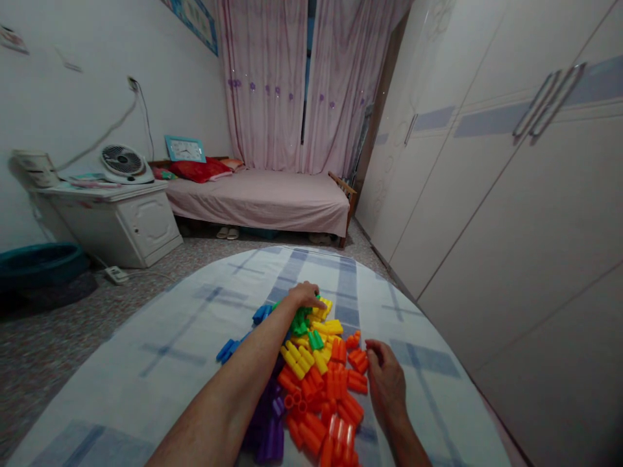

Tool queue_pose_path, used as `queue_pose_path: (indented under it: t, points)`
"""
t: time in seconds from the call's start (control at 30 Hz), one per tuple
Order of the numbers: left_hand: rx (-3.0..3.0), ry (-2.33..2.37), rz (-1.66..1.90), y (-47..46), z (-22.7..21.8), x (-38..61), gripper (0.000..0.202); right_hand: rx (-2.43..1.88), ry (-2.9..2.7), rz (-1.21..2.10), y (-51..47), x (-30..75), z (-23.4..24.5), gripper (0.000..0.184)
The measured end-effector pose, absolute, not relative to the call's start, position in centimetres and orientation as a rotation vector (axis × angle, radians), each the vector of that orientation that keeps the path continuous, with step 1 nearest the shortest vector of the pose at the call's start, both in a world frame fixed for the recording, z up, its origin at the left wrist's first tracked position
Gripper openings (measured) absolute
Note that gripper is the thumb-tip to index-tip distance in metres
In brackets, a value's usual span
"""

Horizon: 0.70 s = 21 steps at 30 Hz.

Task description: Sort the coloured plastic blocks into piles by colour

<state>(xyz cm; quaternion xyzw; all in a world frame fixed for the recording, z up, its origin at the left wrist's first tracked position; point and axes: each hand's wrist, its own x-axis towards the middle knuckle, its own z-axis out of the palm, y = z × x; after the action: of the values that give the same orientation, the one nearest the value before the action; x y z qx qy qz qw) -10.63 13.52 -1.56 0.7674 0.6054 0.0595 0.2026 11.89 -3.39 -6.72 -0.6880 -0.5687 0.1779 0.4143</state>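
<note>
A pile of plastic toy blocks shaped like joined tubes lies on the table, grouped by colour. My left hand (pixel 305 295) reaches to the far side of the pile, its fingers bent down around a green block (pixel 318 296); its fingertips are partly hidden. Below it are more green blocks (pixel 300 322) and yellow blocks (pixel 298 359). My right hand (pixel 388 379) rests on the cloth at the right edge of the orange blocks (pixel 337 381), loosely curved, fingertips close to them, with nothing seen in it. My left forearm partly covers the blue blocks (pixel 226 351) and purple blocks (pixel 270 441).
A checked cloth covers the oval table (pixel 185 383). Beyond stand a bed (pixel 272 194) and pink curtains (pixel 267 84). A white cabinet (pixel 146 224) with a fan (pixel 122 160) is at left, near a teal basin (pixel 41 259). A tall wardrobe (pixel 525 227) lines the right.
</note>
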Motion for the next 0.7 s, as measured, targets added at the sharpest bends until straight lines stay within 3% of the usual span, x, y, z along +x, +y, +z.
queue_pose_path:
  t: [0.13,0.33,0.5,0.6,0.7]
  points:
    - [2.208,1.57,0.173,12.3,-0.6,-10.4,0.036,-1.722,-1.428,0.444,-3.4,11.7,-6.7,0.035]
    - [2.333,1.411,0.217,7.6,1.2,-10.7,0.053,-1.721,-1.414,0.464,-3.4,11.6,-6.7,0.038]
    - [2.618,1.158,0.325,0.8,1.6,-11.4,0.037,-1.706,-1.429,0.458,-3.4,11.5,-6.6,0.038]
    - [2.596,1.002,0.431,-1.9,1.8,-13.2,0.038,-1.695,-1.423,0.448,-3.5,11.5,-6.6,0.037]
    - [2.469,1.189,0.72,-1.2,1.6,-16.4,0.032,-1.699,-1.426,0.448,-3.5,11.4,-6.7,0.037]
